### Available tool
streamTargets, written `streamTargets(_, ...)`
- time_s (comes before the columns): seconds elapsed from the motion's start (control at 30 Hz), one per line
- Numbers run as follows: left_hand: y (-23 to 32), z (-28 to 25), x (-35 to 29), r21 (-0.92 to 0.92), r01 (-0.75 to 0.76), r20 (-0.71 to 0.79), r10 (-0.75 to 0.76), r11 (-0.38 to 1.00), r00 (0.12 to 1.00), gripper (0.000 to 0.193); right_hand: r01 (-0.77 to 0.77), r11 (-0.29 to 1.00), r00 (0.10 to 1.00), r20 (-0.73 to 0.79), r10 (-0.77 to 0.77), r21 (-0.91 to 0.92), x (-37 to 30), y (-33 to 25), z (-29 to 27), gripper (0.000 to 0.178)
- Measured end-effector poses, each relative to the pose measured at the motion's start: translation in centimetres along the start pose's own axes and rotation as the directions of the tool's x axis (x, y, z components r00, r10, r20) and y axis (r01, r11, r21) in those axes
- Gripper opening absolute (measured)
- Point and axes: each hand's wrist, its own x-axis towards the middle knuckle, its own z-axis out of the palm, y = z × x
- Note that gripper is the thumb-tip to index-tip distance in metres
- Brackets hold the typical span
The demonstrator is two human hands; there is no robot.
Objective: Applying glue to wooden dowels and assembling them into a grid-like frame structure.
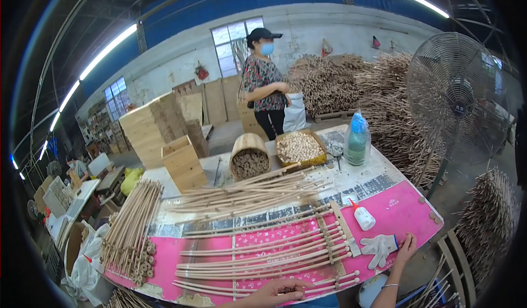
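Ball-ended wooden rods (247,265) are laid side by side across the pink sheet (409,201), with their ball ends lined up toward its right half, near a flat wooden strip (346,230). The left hand (280,293) is held over the nearest rods at the sheet's near edge, fingers curled; whether a rod is gripped cannot be told. The right hand (406,247) is placed well apart from the left, at the sheet's near right edge, fingers loosely bent; whether the edge is pinched cannot be told. Just beside it, on the sheet, a white glove (379,250) is laid flat, and beyond that a white bottle (363,219) with a red tip is seen. At the sheet's left end, a bundle of rods (129,225) with ring-like ends is stacked. Beyond the sheet's far edge, a loose pile of rods (247,195) is spread, then a wooden barrel (250,141) filled with brown pieces, a yellow tray (315,161) of pale balls, and a green bottle (357,147) topped with blue plastic. Past the sheet's right end, a large fan (458,96) is stood. Farther beyond the sheet, a masked person (266,83) in a dark cap is seen.
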Motion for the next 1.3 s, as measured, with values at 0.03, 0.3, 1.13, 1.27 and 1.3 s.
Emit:
streamTargets(0.03, -0.2, 0.5, 0.4, 0.004, -0.043, -0.071, 0.043, 0.999, 0.997, 0.040, 0.010, 1.000, 1.000, 0.019, -0.010, -0.003, -0.2, 0.2, -0.7, 0.022)
streamTargets(0.3, -0.1, -1.5, 0.5, -0.141, -0.104, -0.100, 0.091, 0.984, 0.991, 0.038, -0.181, 0.981, 0.982, -0.046, 0.185, 0.072, 1.7, -2.2, 0.8, 0.026)
streamTargets(1.13, -16.4, -29.9, -25.8, 0.087, 0.655, -0.990, 0.141, 0.751, -0.030, 0.035, 0.711, 0.665, -0.139, 0.973, -0.187, 0.229, -20.9, -12.3, 39.7, 0.026)
streamTargets(1.27, -17.0, -33.8, -31.9, 0.071, 0.972, -0.929, 0.370, 0.223, -0.017, 0.052, 0.703, 0.678, -0.121, 0.976, -0.183, 0.214, -21.7, -12.5, 40.3, 0.024)
streamTargets(1.3, -17.9, -34.6, -33.3, 0.038, 0.989, -0.932, 0.361, 0.144, -0.017, 0.053, 0.705, 0.677, -0.122, 0.976, -0.182, 0.214, -22.0, -12.4, 40.5, 0.024)
